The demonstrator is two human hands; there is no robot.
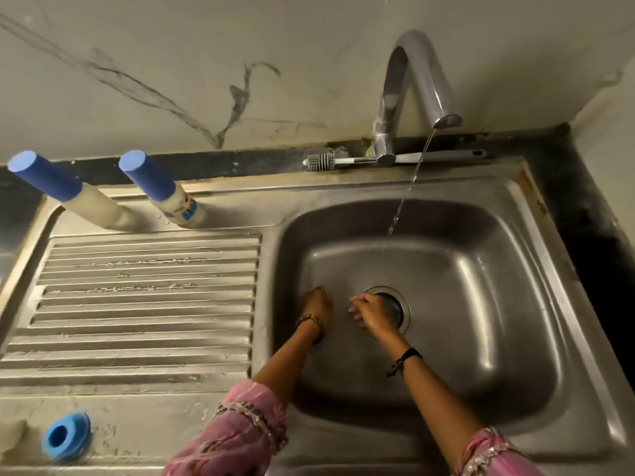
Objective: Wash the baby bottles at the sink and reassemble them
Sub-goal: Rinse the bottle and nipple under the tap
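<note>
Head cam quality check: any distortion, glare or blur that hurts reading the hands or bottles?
Head view: wide-angle bending leans the two blue-capped baby bottles outward and curves the ribbed steel drainboard; dim warm light; glare streaks on the stainless sink basin and chrome tap; left hand and right hand are small and soft, finger detail unclear.

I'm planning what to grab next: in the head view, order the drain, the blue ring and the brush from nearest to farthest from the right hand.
From the right hand:
1. Drain, under it in the basin.
2. Brush, on the back ledge.
3. Blue ring, near-left corner of the drainboard.
</note>
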